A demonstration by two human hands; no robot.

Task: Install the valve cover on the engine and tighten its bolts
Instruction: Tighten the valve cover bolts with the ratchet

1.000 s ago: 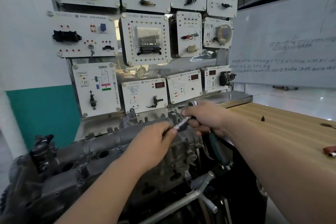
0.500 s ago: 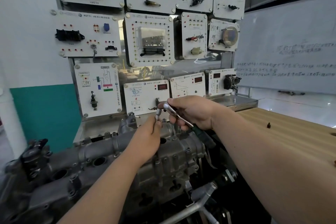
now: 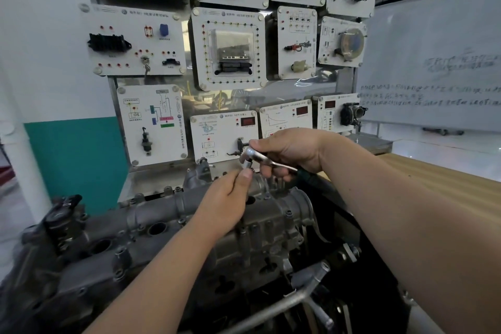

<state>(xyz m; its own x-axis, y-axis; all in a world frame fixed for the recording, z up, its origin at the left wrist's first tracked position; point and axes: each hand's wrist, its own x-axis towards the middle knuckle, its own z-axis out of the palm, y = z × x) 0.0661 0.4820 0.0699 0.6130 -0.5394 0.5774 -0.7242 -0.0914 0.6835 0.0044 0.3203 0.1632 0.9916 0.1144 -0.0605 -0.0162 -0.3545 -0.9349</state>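
Observation:
The grey valve cover (image 3: 151, 214) lies along the top of the engine (image 3: 244, 260), with several bolt heads along its edges. My right hand (image 3: 290, 152) grips a ratchet wrench (image 3: 260, 157) by its shaft, its green handle hidden behind the palm. The ratchet head points left, with a socket (image 3: 247, 164) hanging under it above the far end of the cover. My left hand (image 3: 225, 200) reaches up from below and pinches that socket between thumb and fingers.
A training board (image 3: 227, 57) with white electrical panels stands right behind the engine. A wooden bench top (image 3: 447, 179) runs to the right. A metal stand bar (image 3: 292, 295) juts out below the engine. A whiteboard (image 3: 439, 68) hangs at the far right.
Both hands lifted the ratchet from the cover's side up to its far end. The ratchet head now points left with the socket under it, and my left hand moved up to the socket.

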